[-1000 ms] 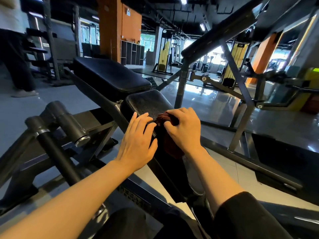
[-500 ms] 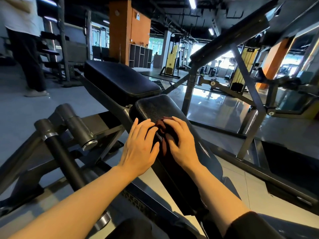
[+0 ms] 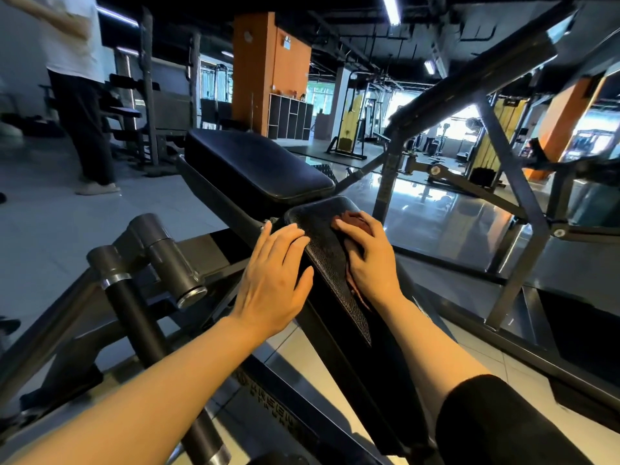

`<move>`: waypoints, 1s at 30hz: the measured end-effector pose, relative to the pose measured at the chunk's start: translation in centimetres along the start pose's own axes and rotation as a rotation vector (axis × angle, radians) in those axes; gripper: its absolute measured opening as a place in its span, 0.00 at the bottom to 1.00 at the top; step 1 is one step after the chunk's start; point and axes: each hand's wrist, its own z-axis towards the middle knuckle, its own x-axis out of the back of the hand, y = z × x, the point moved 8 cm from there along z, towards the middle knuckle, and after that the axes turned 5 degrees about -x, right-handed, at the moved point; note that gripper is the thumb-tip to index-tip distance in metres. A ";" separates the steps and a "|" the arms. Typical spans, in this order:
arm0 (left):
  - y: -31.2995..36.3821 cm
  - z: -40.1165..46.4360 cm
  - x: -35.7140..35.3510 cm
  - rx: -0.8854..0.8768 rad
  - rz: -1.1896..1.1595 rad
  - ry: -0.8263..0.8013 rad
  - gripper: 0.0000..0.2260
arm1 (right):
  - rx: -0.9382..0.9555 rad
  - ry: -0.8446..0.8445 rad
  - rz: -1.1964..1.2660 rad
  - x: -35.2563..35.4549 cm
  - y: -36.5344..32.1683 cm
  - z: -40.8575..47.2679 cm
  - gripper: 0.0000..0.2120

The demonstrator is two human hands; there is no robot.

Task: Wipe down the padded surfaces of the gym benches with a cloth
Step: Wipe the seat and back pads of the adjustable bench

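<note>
Over at the far left a person in a white shirt (image 3: 72,31) and dark trousers stands on the grey floor. Nearer, two grey roller pads (image 3: 167,260) stick out from the bench frame. The left hand (image 3: 273,280) lies flat, fingers straight, on the left edge of the seat pad (image 3: 327,253), a narrow black cushion with a pebbled, slightly shiny skin. Behind it sits a wider, smoother black back pad (image 3: 255,166). The right hand (image 3: 372,260) presses a crumpled reddish-brown cloth (image 3: 352,221) against the seat pad's right side, fingers bent over it. A slanted steel frame (image 3: 503,135) rises at right.
</note>
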 end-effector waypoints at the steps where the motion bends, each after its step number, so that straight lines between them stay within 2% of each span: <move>1: 0.0 0.1 0.1 -0.002 0.004 0.003 0.18 | -0.016 -0.001 -0.006 -0.3 -0.5 0.0 0.16; 5: -0.1 0.1 -0.2 0.008 0.006 -0.006 0.19 | 0.217 -0.164 -0.018 -2.7 -5.0 -0.5 0.18; 7: -0.1 0.1 -0.3 0.000 0.012 -0.008 0.18 | 0.195 -0.194 -0.010 -2.6 -4.2 0.4 0.19; 11: -0.1 0.1 0.0 -0.021 0.023 -0.001 0.17 | -0.044 -0.073 -0.030 -1.5 -1.1 1.7 0.17; 16: 0.0 0.2 0.1 -0.031 0.022 0.016 0.16 | 0.254 -0.212 -0.036 -3.7 -5.1 0.7 0.19; 18: 0.4 0.5 -0.1 -0.060 0.022 0.014 0.15 | 0.228 -0.213 -0.025 -3.2 -3.5 1.6 0.19; 22: 1.2 0.9 -0.4 -0.137 0.051 0.021 0.13 | -0.045 -0.072 -0.028 -1.3 0.7 2.6 0.17; 24: 1.7 1.1 -0.4 -0.158 0.051 0.049 0.12 | 0.045 -0.100 -0.072 -1.9 -0.8 1.7 0.17; 27: 2.4 1.8 -0.7 -0.176 0.027 0.083 0.11 | 0.235 -0.225 -0.013 -3.0 -3.0 0.6 0.19; 30: 3.0 2.5 -1.4 -0.204 0.024 0.075 0.10 | 0.199 -0.224 -0.001 -1.9 -0.3 2.0 0.20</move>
